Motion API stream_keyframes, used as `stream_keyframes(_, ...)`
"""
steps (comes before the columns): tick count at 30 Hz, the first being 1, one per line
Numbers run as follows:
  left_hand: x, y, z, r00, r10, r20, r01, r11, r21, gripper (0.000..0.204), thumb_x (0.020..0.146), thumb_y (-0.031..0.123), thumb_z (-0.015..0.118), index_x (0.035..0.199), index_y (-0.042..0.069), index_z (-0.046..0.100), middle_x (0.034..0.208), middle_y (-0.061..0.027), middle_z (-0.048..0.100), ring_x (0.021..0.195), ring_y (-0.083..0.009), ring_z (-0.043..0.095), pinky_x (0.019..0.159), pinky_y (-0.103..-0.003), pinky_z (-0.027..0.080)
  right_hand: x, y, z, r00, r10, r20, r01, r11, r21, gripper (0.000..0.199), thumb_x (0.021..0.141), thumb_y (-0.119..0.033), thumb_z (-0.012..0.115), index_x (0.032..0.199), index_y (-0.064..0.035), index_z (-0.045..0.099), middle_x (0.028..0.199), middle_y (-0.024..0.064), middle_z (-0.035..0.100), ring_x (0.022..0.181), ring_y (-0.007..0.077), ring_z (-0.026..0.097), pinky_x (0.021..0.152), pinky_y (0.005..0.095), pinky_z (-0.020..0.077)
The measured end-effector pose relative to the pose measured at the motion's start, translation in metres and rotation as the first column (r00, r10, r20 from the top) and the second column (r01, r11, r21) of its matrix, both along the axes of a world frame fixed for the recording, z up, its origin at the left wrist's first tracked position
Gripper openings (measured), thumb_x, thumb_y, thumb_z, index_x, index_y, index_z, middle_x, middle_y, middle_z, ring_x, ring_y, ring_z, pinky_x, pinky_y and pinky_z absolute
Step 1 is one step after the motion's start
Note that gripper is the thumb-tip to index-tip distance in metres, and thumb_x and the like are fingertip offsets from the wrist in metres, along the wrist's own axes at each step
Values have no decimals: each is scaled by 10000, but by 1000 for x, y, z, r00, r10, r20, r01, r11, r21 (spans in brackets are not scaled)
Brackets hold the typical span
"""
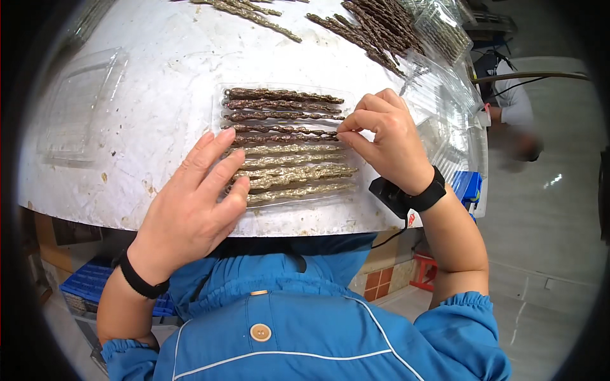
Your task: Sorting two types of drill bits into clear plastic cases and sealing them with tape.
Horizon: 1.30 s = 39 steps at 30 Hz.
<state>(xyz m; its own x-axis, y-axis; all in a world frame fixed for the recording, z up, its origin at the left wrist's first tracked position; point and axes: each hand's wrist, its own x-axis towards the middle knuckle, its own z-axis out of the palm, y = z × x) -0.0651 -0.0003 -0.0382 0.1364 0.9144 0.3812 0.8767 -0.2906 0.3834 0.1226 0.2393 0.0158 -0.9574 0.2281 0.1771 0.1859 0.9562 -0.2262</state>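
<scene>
At the near edge of the white table (165,82), a person is working over a clear plastic tray (286,85) lined with thin, knobbly sticks. Dark brown sticks (283,96) are lying across its far part, and pale gold sticks (292,173) are filling the part nearer the person. The left hand (197,203) is spreading palm down, fingers loosely apart and grasping nothing, its fingertips resting over the left ends of the row. The right hand (389,136) is pinching thumb and forefinger together at the right end of one of the dark sticks, its other fingers curling above. Farther back, a heap of brown sticks (381,32) is lying near some loose pale sticks (264,20). More clear trays (445,95) are piling up on the right, and another tray (79,108) is sitting off to the left.
</scene>
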Motion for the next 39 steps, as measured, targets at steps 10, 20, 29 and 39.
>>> stream_keyframes(10, 0, -2, -1, 1000, 3, 1, -3, 1000, -13, 419, 670, 39, 731, 1044, -25, 555, 1280, -226, 511, 1341, -470, 385, 1114, -610, 356, -6, -1, 3, 999, -18, -31, 21, 996, 91, 57, 718, -82, 743, 744, -99, 694, 780, 6, 599, 813, 238, 518, 772, 359, 426)
stream_keyframes(20, -1, -2, -2, 1000, -5, 28, 5, 1000, -5, 398, 684, 40, 730, 1034, -27, 554, 1274, -228, 512, 1335, -470, 393, 1110, -608, 365, -6, 5, -2, 1000, -23, 5, 23, 999, 26, 62, 717, -118, 775, 760, -117, 730, 747, -4, 608, 784, 232, 516, 776, 358, 425)
stream_keyframes(29, -1, -2, 0, 1000, 1, 5, -1, 1000, -6, 381, 697, 73, 726, 1031, -9, 562, 1280, -206, 520, 1333, -469, 397, 1118, -609, 340, -17, -10, 5, 990, 88, -114, -84, 996, 37, 63, 752, -125, 755, 813, -117, 739, 774, -3, 628, 804, 231, 540, 752, 367, 448)
stream_keyframes(39, -4, 4, 6, 999, 32, -32, -32, 999, 0, 364, 680, 141, 724, 996, 24, 586, 1200, -155, 567, 1312, -409, 434, 1122, -567, 340, -24, -12, -1, 987, 159, -8, -159, 987, 3, 113, 761, -114, 730, 872, -95, 740, 821, 26, 664, 828, 244, 589, 773, 364, 468)
